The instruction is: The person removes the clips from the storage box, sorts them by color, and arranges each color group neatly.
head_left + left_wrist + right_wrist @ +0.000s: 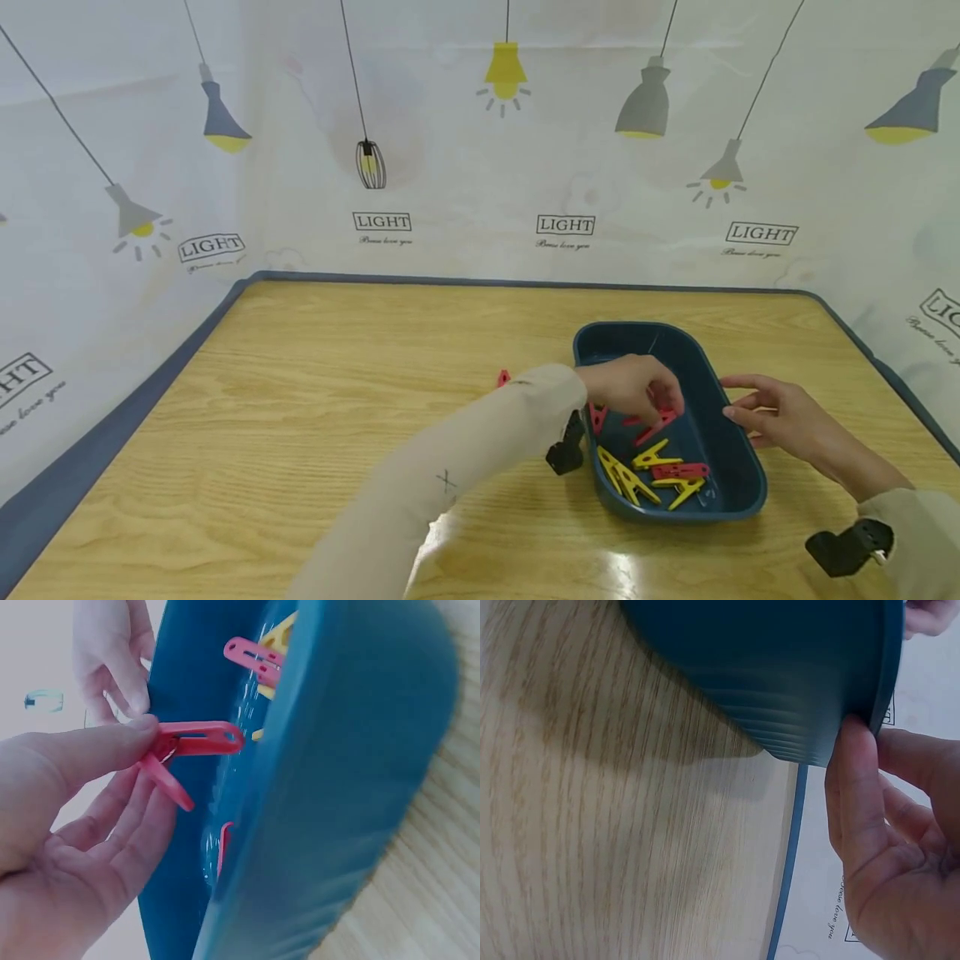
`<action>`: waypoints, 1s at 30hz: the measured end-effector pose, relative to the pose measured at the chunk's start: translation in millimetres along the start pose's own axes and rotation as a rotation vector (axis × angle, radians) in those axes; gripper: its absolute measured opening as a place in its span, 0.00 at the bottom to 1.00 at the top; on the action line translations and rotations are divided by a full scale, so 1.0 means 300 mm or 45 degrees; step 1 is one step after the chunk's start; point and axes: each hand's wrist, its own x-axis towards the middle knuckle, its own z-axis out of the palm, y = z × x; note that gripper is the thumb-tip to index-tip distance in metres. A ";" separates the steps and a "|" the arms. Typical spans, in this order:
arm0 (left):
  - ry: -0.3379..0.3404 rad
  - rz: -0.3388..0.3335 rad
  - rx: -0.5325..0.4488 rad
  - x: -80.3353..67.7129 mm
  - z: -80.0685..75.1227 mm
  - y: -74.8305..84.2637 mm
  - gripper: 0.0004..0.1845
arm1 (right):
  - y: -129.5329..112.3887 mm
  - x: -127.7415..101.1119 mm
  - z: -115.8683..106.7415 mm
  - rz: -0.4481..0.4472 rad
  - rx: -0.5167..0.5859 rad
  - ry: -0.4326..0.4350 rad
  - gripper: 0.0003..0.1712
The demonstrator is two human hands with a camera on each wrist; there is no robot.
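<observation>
My left hand reaches over the dark blue plastic basin and pinches a red clothespin between thumb and fingers. In the left wrist view the clothespin's two legs spread apart, above the basin floor. Yellow clothespins and a red clothespin lie at the basin's near end. Another red clothespin rests by its left wall. At the right side, my right hand touches the outside of the rim with its thumb and fingertips, the fingers loosely extended.
Beyond the left sleeve, a red clothespin lies on the wooden table, partly hidden by the arm. A pale curtain printed with lamps surrounds the table's back and sides. Black wrist cameras sit on both sleeves.
</observation>
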 end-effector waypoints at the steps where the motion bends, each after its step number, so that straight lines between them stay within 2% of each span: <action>1: 0.008 0.011 -0.014 -0.010 -0.004 0.006 0.13 | 0.001 0.000 -0.001 0.003 0.001 -0.002 0.34; 9: 0.064 0.128 -0.037 -0.122 -0.027 0.033 0.13 | 0.003 0.004 0.000 -0.002 0.001 0.000 0.33; 16: 0.127 0.226 -0.018 -0.253 -0.015 0.034 0.15 | -0.001 -0.002 0.001 0.006 -0.013 0.008 0.34; 22: 0.169 0.273 -0.191 -0.345 -0.005 0.033 0.15 | 0.000 -0.004 0.003 -0.008 -0.008 0.005 0.32; 25: 0.250 0.317 -0.301 -0.390 -0.014 0.017 0.15 | 0.003 -0.004 0.004 -0.011 -0.008 0.007 0.32; 30: 0.414 0.288 -0.379 -0.460 -0.038 -0.043 0.15 | 0.004 -0.004 0.004 -0.011 -0.014 0.013 0.32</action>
